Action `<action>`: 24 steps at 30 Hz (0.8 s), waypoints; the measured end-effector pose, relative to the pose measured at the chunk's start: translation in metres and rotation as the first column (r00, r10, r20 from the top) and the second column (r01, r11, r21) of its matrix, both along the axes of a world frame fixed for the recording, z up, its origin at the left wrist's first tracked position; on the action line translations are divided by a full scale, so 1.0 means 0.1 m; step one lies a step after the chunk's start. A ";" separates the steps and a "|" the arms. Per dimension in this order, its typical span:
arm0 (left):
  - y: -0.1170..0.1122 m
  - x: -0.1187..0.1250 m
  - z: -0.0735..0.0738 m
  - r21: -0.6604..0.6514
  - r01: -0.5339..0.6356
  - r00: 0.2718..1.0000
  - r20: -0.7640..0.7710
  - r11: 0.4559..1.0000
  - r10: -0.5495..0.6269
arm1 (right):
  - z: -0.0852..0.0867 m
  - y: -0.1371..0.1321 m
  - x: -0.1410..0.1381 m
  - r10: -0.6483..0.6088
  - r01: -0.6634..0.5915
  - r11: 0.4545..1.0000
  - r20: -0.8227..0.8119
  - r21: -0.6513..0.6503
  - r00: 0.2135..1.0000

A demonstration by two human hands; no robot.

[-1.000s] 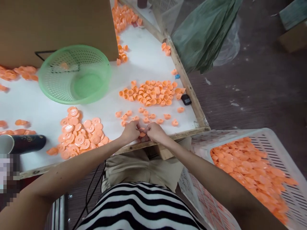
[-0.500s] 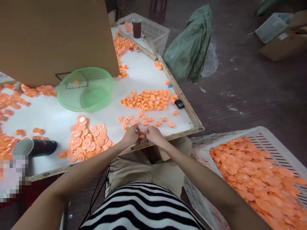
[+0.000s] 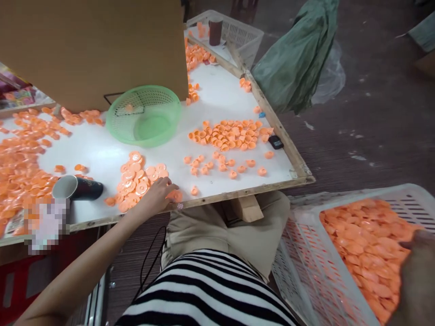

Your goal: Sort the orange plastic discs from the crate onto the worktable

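My left hand (image 3: pixel 158 194) rests on the near edge of the white table (image 3: pixel 102 156), fingers stretched over the pile of flat orange discs (image 3: pixel 137 179), fingertips touching a disc by the wooden edge. Right of that pile lie scattered small orange caps (image 3: pixel 224 165), with a denser heap of caps (image 3: pixel 231 133) behind. My right hand (image 3: pixel 416 271) is a blurred shape at the bottom right, over the white crate (image 3: pixel 302 253) full of orange pieces (image 3: pixel 363 249); its fingers are not distinguishable.
A green mesh basket (image 3: pixel 118 122) stands mid-table before a large cardboard box (image 3: pixel 95 45). A black cup (image 3: pixel 79 188) lies on its side at the left among more orange pieces (image 3: pixel 20 154). A green sack (image 3: pixel 299 59) and another white crate (image 3: pixel 238 29) sit beyond.
Both hands were together at the table edge on one orange piece. Now the left hand has moved left to the disc pile and the right has swung out over the crate. The view shifted left.
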State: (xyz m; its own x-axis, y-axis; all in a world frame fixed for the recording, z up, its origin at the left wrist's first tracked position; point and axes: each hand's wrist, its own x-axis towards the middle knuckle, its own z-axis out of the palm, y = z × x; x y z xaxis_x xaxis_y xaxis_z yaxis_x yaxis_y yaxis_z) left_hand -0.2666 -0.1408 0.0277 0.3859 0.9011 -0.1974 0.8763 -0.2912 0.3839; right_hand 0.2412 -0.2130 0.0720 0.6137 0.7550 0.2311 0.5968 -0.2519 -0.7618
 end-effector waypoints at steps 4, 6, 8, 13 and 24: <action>0.04 0.11 -0.11 0.052 0.051 0.999 -0.016 0.997 -0.050 | -0.26 0.29 -0.55 -0.017 0.009 0.997 -0.108 -0.079 0.994; 0.07 0.17 -0.08 0.045 0.047 0.997 0.057 0.998 -0.050 | -0.35 0.50 -1.03 0.186 -0.211 0.973 -0.217 -0.097 0.958; 0.08 0.27 -0.04 0.081 0.013 0.985 0.173 0.997 -0.027 | -0.38 0.67 -1.57 0.399 -0.458 0.881 -0.335 -0.117 0.854; 0.00 0.54 0.00 0.309 -0.077 0.897 0.437 0.948 -0.069 | -0.37 0.94 -2.56 0.564 -0.892 0.438 -0.738 -0.115 0.372; -0.02 0.55 -0.23 -0.372 -0.326 0.767 0.433 0.869 0.473 | -0.64 1.20 -2.73 0.773 -0.832 0.311 -0.386 -0.460 0.503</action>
State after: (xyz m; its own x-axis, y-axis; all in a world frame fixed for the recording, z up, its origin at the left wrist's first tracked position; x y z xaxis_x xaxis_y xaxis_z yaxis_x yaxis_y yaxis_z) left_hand -0.2112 -0.1429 0.0052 0.1113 0.9374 -0.3301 0.5549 0.2170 0.8032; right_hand -0.0322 -0.0931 0.0081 -0.3738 0.8370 -0.3996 0.6892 -0.0377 -0.7236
